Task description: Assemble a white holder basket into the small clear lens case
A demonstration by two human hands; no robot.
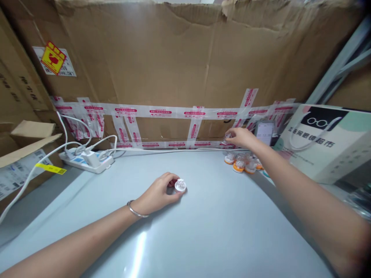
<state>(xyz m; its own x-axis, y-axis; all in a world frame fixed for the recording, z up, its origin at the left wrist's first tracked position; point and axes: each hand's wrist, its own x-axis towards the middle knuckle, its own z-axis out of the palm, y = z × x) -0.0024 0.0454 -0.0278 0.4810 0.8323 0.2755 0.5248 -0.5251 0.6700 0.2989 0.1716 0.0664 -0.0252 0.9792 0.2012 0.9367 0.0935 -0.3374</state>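
Observation:
My left hand [158,191] rests at the middle of the table, thumb and fingers closed round the sides of a small white round base [180,186] with a little white shaped piece standing on it. At the back of the table, my right hand [241,138] is pinched on a small clear plastic piece [226,138], partly covered by the fingers; its exact shape is hard to make out. Below the right forearm stands a cluster of several small clear-domed pieces, most with orange bases [238,168].
A white power strip [87,160] with plugs and cables lies at the back left. A large taped cardboard box [162,61] walls off the back. To the right are a phone [264,131] and a paper shopping bag [313,154]. An opened carton [26,166] is at left.

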